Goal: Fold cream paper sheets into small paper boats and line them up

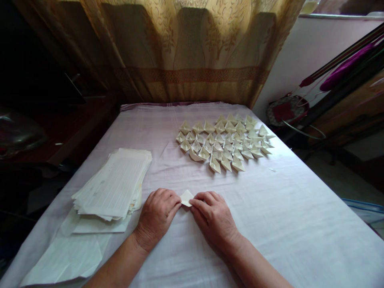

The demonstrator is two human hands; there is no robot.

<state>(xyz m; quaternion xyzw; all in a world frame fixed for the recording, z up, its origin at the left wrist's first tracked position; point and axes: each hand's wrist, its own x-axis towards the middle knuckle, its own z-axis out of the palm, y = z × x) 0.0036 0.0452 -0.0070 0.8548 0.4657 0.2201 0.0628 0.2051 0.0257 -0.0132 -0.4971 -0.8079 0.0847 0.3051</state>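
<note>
Between the fingertips of the two hands, just above the cloth (270, 228), sits a small folded paper (186, 196), its one clear point aimed away from the wrists. The left hand (159, 211) pinches its left corner between thumb and fingers; the right hand (213, 218) grips the right corner, its fingertips lapping a little farther over the paper. Neither hand is nearer, since both touch it, and the line from pinch to pinch runs side to side. Because the fingers cover both ends, I cannot tell which way its long axis lies. Beyond the right fingers, well apart from them, folded paper boats (219, 139) stand in close rows. Off to the left of the left fingers, near that forearm, rests a stack of sheets (117, 184).
</note>
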